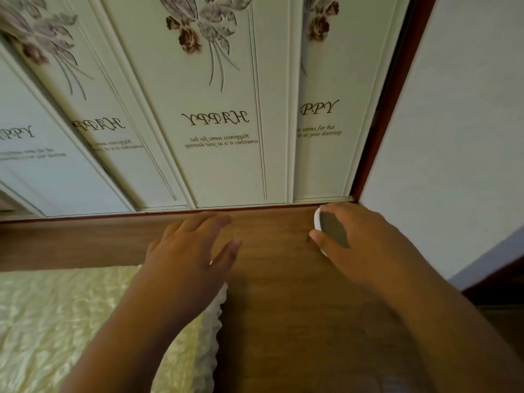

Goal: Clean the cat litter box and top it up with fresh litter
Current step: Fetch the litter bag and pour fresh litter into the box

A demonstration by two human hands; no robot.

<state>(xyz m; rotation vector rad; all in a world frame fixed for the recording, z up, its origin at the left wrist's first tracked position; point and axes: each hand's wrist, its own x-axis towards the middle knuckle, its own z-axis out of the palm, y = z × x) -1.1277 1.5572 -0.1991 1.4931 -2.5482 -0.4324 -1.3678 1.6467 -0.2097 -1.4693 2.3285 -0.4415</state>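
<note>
We see two bare forearms reaching forward over a brown wood-grain floor. Our left hand is spread, fingers straight and relaxed, holding nothing. Our right hand curls round a small flat object with a white rim and a grey face, near the corner where a pale wall meets the wardrobe doors. The doors carry flower prints and the word "HAPPY". A cream quilted bedspread with a frilled edge lies at lower left.

Showing two hands: left hand, right hand; one white object; four cabinet door panels; one quilted cover
</note>
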